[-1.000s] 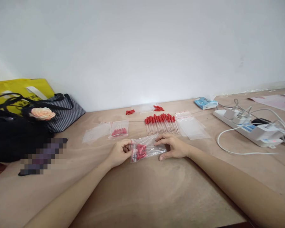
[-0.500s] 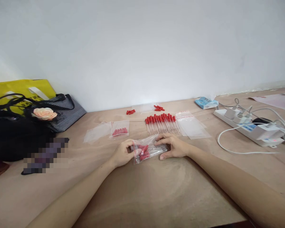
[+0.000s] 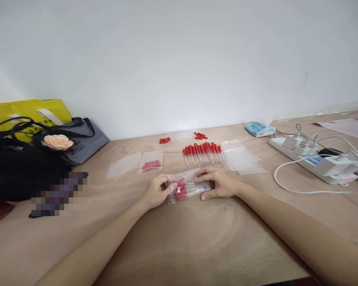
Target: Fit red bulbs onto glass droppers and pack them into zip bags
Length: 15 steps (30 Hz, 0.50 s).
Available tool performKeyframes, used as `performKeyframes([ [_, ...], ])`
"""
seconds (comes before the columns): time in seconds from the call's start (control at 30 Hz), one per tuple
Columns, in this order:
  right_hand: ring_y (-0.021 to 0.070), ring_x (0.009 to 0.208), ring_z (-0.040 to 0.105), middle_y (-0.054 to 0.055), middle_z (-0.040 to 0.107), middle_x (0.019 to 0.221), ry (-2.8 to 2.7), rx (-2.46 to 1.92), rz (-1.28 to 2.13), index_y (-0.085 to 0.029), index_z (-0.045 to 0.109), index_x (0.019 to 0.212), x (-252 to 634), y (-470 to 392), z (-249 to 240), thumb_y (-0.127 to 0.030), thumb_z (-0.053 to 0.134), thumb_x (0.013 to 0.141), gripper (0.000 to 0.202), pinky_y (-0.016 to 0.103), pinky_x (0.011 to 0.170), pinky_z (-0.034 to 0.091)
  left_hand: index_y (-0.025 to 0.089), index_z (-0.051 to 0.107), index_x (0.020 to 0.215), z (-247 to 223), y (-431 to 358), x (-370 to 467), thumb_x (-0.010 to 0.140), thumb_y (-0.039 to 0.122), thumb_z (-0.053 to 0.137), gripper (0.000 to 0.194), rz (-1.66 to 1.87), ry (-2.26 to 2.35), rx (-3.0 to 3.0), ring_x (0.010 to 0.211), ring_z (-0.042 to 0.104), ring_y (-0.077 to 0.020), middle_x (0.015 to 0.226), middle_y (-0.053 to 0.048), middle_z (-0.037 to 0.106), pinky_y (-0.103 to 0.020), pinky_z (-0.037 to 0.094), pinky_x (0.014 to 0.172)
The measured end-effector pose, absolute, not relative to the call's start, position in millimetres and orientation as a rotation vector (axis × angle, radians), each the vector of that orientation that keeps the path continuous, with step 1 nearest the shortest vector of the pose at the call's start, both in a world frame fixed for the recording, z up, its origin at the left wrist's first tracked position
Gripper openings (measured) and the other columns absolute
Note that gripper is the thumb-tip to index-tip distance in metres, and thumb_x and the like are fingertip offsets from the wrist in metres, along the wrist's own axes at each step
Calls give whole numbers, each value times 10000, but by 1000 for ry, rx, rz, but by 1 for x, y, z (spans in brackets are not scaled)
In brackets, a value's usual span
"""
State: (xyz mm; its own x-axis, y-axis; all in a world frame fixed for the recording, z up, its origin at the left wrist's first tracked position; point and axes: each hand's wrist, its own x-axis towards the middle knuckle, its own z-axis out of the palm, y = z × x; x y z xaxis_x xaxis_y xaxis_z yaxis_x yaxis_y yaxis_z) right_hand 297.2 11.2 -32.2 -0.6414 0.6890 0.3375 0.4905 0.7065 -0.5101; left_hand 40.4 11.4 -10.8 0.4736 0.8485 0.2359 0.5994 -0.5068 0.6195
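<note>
Close to me on the table lies a clear zip bag (image 3: 193,190) holding several droppers with red rubber bulbs (image 3: 180,190). My left hand (image 3: 156,192) pinches the bag's open-end strip with the red line, thumb over the plastic. My right hand (image 3: 219,183) grips the bag's other end between thumb and fingers, around the clear tube ends. Just beyond, a row of red-bulbed droppers (image 3: 203,154) lies side by side. Left of that row rests another zip bag (image 3: 150,161) with red bulbs showing inside.
Flat zip bags (image 3: 241,159) lie right of the row, and more plastic bags (image 3: 123,165) lie left. Loose red bulbs (image 3: 164,140) are near the wall. A power strip (image 3: 310,161) with cables and a tissue pack (image 3: 259,129) stand right; bags (image 3: 83,139) crowd the left.
The red bulbs in the held bag have shifted slightly, and the bag lies a little flatter. Both hands keep nearly the same places on it.
</note>
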Motion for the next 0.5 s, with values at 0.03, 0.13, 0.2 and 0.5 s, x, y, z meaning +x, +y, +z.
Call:
performKeyframes([
  [0.03,226,1004,503,81,531,1105,-2404,-911,511,-232,622,1042,297,11,-32,-536,662,597,541,389,878,378,153,647,783,-11,11,41,798,315,456,251,748,1224,2254,705,543,-148,759,-38,601,-250,425,662],
  [0.13,229,1019,492,74,528,1106,-2427,-915,516,-253,619,1047,296,9,-30,-534,651,614,517,405,890,360,142,622,677,-9,11,41,801,305,428,282,791,1291,2208,653,531,-145,670,-23,586,-242,416,617],
  [0.2,225,1026,485,70,528,1108,-2439,-896,530,-263,616,1052,295,8,-28,-523,647,627,499,402,891,357,145,605,649,-9,12,39,802,305,413,293,803,1342,2179,610,521,-140,617,-9,570,-237,408,582],
  [0.5,249,1122,407,76,427,1242,-2432,-874,534,-285,634,1020,293,3,-25,-504,648,638,440,433,933,311,156,604,612,-10,15,33,780,346,454,295,876,1425,2061,591,561,-145,600,-9,609,-230,430,544],
])
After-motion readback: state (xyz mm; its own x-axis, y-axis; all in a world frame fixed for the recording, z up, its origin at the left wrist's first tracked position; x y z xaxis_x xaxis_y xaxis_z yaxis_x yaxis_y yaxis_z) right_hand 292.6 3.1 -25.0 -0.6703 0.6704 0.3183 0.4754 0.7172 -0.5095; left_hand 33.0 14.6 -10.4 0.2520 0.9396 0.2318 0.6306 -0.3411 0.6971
